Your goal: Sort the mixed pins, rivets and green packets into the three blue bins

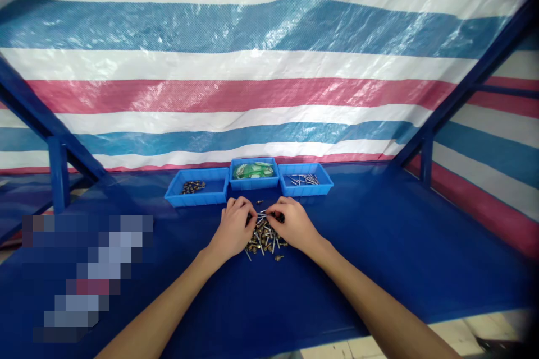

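My left hand (pixel 234 225) and my right hand (pixel 293 224) meet over a mixed pile (pixel 264 240) of brass-coloured screw-like pieces and slim silver pins that look like blind rivets. Fingers of both hands are pinched together. A few silver pins (pixel 261 214) show between the fingertips, reaching from one hand to the other. How many each hand grips is too small to tell. Dark brass pieces (pixel 277 216) show by my right fingers, partly hidden. Single brass pieces lie apart from the pile, one beyond it (pixel 260 202) and one nearer me (pixel 279 258).
Behind my hands stand three blue bins: the left bin (pixel 202 198) with brass pieces, the middle bin (pixel 255 183) with green-and-white packets, the right bin (pixel 306 190) with silver pins. Blue frame posts flank the blue tabletop (pixel 379 247). A striped sheet (pixel 252 95) hangs behind.
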The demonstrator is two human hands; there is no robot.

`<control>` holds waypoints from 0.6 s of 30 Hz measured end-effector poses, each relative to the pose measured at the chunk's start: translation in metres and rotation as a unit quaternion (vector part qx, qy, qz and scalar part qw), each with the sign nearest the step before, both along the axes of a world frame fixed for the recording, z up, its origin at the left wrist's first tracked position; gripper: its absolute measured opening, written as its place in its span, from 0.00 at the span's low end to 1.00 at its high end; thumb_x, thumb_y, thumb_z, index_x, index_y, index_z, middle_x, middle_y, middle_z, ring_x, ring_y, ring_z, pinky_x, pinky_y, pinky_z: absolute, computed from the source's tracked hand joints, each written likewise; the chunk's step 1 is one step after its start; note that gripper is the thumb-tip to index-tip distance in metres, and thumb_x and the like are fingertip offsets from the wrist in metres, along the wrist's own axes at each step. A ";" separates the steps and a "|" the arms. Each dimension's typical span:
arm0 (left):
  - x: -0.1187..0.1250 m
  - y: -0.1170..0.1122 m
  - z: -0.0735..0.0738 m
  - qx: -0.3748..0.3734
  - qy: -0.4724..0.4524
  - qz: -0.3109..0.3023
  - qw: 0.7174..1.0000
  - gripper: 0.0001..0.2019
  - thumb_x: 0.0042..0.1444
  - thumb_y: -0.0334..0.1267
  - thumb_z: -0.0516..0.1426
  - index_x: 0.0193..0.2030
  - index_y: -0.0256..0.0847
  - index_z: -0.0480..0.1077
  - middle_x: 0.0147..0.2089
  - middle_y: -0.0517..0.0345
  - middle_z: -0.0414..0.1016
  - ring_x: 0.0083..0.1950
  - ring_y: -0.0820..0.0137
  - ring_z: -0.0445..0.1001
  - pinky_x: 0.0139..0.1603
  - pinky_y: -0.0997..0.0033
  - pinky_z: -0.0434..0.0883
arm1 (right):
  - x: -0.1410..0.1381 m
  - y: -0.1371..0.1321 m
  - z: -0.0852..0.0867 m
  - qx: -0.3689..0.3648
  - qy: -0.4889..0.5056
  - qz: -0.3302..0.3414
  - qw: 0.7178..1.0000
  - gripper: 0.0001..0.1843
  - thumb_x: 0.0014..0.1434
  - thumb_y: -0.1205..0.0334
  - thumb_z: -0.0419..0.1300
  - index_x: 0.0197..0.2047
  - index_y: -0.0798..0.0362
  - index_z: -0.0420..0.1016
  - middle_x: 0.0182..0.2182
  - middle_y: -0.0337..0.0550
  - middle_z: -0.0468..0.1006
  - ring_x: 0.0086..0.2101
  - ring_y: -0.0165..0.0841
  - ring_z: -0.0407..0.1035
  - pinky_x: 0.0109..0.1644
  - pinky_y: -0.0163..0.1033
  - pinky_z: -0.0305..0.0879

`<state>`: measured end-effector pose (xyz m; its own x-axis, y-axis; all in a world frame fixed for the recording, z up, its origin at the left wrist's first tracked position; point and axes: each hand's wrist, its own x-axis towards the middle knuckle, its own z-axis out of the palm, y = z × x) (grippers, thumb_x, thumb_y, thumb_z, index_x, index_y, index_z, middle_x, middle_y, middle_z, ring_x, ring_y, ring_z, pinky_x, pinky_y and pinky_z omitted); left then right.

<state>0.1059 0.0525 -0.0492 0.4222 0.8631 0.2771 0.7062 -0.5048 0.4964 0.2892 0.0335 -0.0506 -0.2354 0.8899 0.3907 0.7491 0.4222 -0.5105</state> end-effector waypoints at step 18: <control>0.001 -0.013 0.019 -0.030 -0.128 -0.104 0.986 0.13 0.61 0.31 0.53 0.52 0.45 0.64 0.41 0.57 0.73 0.45 0.66 0.72 0.48 0.65 0.67 | -0.006 -0.008 0.012 0.020 0.200 0.053 0.978 0.03 0.58 0.62 0.63 0.36 0.51 0.77 0.25 0.37 0.70 0.28 0.31 0.65 0.33 0.36 0.61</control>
<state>0.1070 0.0390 -0.0304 0.5143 0.7834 0.3489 0.4383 -0.5898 0.6783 0.2832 0.0256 -0.0382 -0.1467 0.8509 0.5045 0.4443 0.5123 -0.7349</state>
